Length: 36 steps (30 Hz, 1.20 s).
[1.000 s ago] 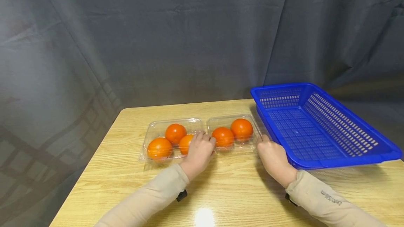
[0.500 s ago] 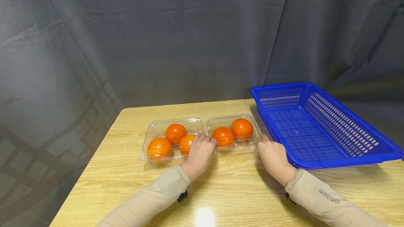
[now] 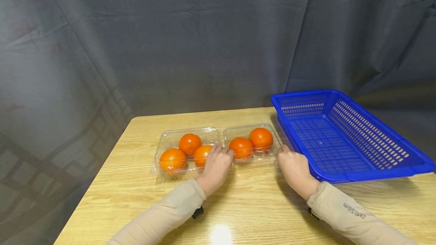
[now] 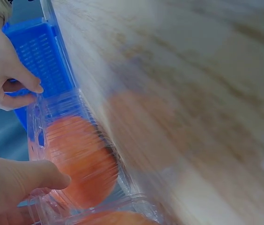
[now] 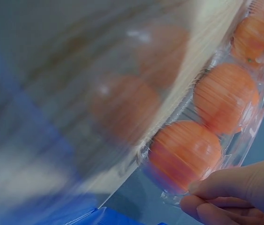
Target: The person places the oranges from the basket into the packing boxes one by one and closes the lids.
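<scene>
Two clear plastic boxes lie side by side on the table in the head view. The left box (image 3: 170,133) holds three oranges (image 3: 173,160), one partly hidden behind my left hand (image 3: 216,165). Two oranges (image 3: 260,140) sit in the right box (image 3: 263,158). My left hand grips that right box's near left corner, its thumb over the edge in the left wrist view. At the near right corner, my right hand (image 3: 294,169) pinches the rim between thumb and fingers, as the right wrist view shows. The undersides of both hands' fingers are partly hidden.
A blue perforated basket (image 3: 323,150) stands close to the right of the boxes, beside my right hand. Beneath everything is a light wooden table (image 3: 136,192). A grey curtain (image 3: 190,48) hangs behind its far edge.
Hardly anything differs. Both hands stay at the near corners of the right box, and boxes, oranges and basket keep their places.
</scene>
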Each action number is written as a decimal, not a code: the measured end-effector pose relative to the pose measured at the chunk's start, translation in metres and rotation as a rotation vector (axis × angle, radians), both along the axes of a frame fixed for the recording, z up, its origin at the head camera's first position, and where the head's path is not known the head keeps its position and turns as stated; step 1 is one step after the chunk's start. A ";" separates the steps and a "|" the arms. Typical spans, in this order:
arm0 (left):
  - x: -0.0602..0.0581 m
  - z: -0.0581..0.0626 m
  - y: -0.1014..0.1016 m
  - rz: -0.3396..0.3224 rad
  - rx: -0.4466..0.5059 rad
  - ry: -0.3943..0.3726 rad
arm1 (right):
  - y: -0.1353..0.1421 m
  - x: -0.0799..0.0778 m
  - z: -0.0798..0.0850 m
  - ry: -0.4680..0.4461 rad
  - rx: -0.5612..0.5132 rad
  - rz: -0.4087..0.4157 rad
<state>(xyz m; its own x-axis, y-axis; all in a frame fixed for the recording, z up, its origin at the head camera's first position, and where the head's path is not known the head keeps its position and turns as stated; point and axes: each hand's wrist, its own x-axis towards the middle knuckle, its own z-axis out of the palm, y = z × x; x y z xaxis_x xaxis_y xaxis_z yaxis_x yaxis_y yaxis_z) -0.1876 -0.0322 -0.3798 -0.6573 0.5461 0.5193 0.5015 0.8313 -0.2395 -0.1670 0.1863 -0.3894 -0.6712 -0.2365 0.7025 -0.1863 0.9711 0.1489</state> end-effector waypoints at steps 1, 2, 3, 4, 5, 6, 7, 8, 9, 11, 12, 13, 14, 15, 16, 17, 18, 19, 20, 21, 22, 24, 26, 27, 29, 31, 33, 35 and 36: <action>0.000 0.000 0.000 0.002 -0.004 0.001 | 0.000 0.000 0.000 0.000 0.000 0.000; 0.001 0.001 0.000 0.003 -0.007 0.002 | 0.000 0.000 0.000 -0.002 0.000 -0.001; 0.001 0.001 0.000 0.005 -0.010 0.004 | 0.000 0.000 0.000 -0.005 -0.001 -0.002; 0.001 0.001 0.001 0.006 -0.011 0.006 | 0.000 0.000 0.000 -0.008 -0.003 -0.002; 0.001 0.001 0.001 0.007 -0.013 0.010 | 0.000 0.000 0.001 -0.011 -0.004 -0.003; 0.001 0.001 0.001 0.009 -0.015 0.014 | 0.000 0.000 0.001 -0.015 -0.005 -0.003; 0.001 0.001 0.001 0.010 -0.017 0.015 | -0.001 0.000 0.001 -0.018 -0.005 -0.003; 0.001 0.001 0.001 0.011 -0.018 0.017 | -0.001 0.000 0.001 -0.021 -0.006 -0.004; 0.000 0.001 0.001 0.012 -0.020 0.018 | -0.001 0.000 0.001 -0.024 -0.006 -0.004; 0.000 0.001 0.001 0.014 -0.024 0.019 | -0.001 0.000 0.001 -0.024 -0.005 -0.004; -0.001 0.000 0.001 0.013 -0.023 0.022 | -0.001 0.000 0.002 -0.028 -0.006 -0.004; -0.001 0.000 0.002 0.011 -0.020 0.027 | -0.001 0.001 0.002 -0.032 -0.007 -0.005; -0.002 -0.001 0.002 0.010 -0.018 0.032 | -0.001 0.001 0.002 -0.037 -0.007 -0.006; -0.002 -0.001 0.002 0.008 -0.015 0.037 | -0.001 0.001 0.003 -0.041 -0.009 -0.007; -0.003 -0.002 0.002 0.007 -0.013 0.044 | -0.001 0.001 0.003 -0.045 -0.011 -0.006; -0.003 -0.002 0.002 0.005 -0.011 0.051 | -0.001 0.002 0.003 -0.049 -0.012 -0.006; -0.003 -0.003 0.002 0.004 -0.008 0.056 | -0.001 0.002 0.003 -0.054 -0.014 -0.006; -0.003 -0.003 0.002 0.004 -0.009 0.059 | -0.001 0.002 0.003 -0.051 -0.013 -0.005; -0.003 -0.003 0.002 0.004 -0.010 0.061 | -0.001 0.002 0.003 -0.047 -0.013 -0.004; -0.003 -0.003 0.002 0.004 -0.010 0.061 | -0.001 0.001 0.002 -0.040 -0.012 -0.002; -0.003 -0.002 0.002 0.003 -0.011 0.062 | -0.001 0.001 0.001 -0.033 -0.011 0.000; -0.003 -0.002 0.002 0.001 -0.010 0.058 | -0.001 0.001 0.001 -0.015 -0.009 0.003; -0.003 -0.002 0.002 -0.002 -0.010 0.058 | -0.001 0.000 0.000 0.001 -0.005 0.005; -0.003 -0.002 0.002 -0.003 -0.011 0.059 | -0.001 0.000 0.000 0.009 -0.004 0.006; -0.003 -0.002 0.002 -0.006 -0.016 0.066 | -0.001 0.000 -0.001 0.024 0.000 0.009; -0.003 -0.003 0.001 -0.007 -0.021 0.077 | -0.001 0.000 -0.001 0.038 0.003 0.012; -0.003 -0.003 0.001 -0.009 -0.028 0.090 | -0.001 -0.001 -0.001 0.046 0.005 0.012; -0.004 -0.005 0.000 -0.014 -0.029 0.102 | -0.001 -0.001 -0.002 0.057 0.007 0.012; -0.004 -0.005 0.000 -0.014 -0.028 0.106 | -0.001 -0.001 -0.002 0.064 0.008 0.012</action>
<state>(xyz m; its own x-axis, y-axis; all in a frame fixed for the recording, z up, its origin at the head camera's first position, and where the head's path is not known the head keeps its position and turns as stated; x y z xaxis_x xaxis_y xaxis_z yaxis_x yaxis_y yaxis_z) -0.1918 -0.0323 -0.3846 -0.5920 0.5697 0.5701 0.4834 0.8170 -0.3144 -0.1679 0.1854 -0.3916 -0.6223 -0.2494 0.7420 -0.1874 0.9678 0.1681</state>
